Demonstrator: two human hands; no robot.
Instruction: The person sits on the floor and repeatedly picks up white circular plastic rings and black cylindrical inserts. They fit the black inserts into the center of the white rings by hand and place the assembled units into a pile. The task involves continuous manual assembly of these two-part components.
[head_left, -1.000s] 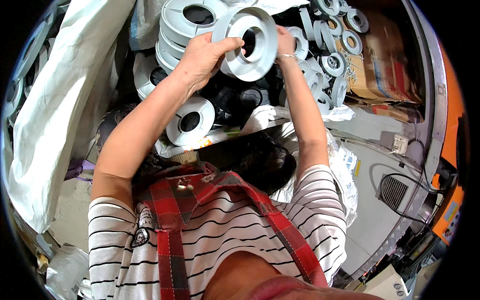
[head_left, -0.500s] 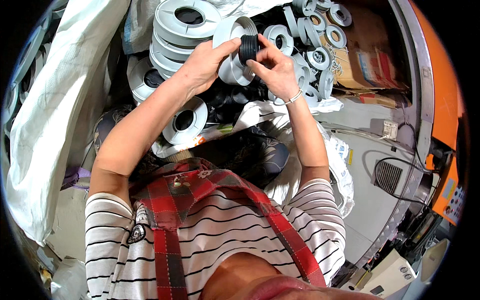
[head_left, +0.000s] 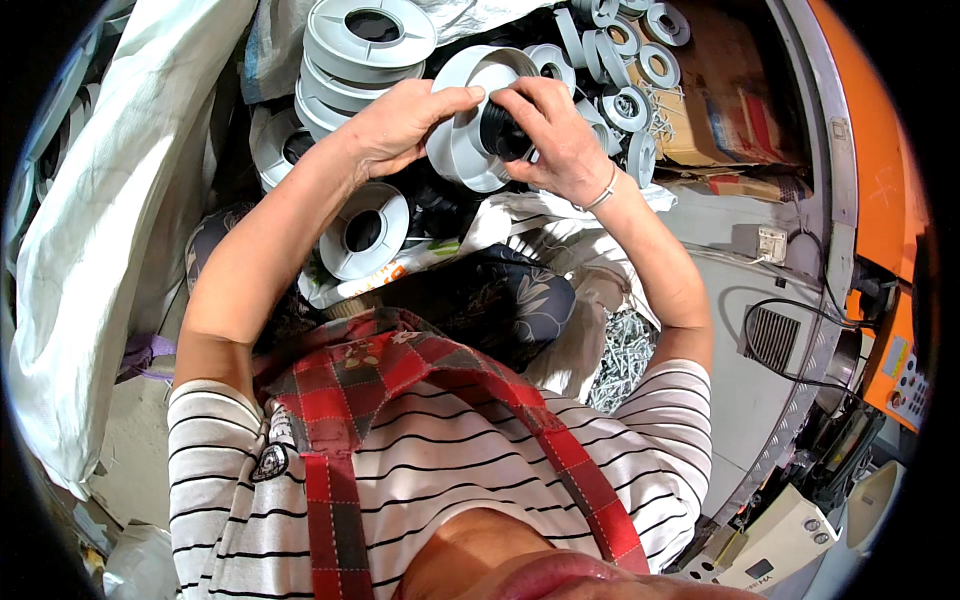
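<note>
Grey flanged ring [head_left: 458, 140] is up at the far middle of your view, in front of the heap, its face turned toward the right. Your left hand [head_left: 395, 125] grips its left side, thumb laid over the rim; your right hand [head_left: 560, 140] has its bent fingers closed around a black round part [head_left: 503, 132] at the ring's centre. This looks like the step of seating or turning that part in the hub, though how deep it sits is hidden. You would do well to keep the ring steady with the left and the part square to the hole with the right. On the left, a stack of large grey rings [head_left: 330, 42] stands just beyond your left wrist, so swing little that way; on the right, smaller grey rings [head_left: 643, 160] crowd close behind your right hand. Nearer, a loose grey ring [head_left: 394, 215] leans below your left forearm, beside the pale sack edge [head_left: 500, 215]. Your freest room is toward you, between the forearms, above your lap.
</note>
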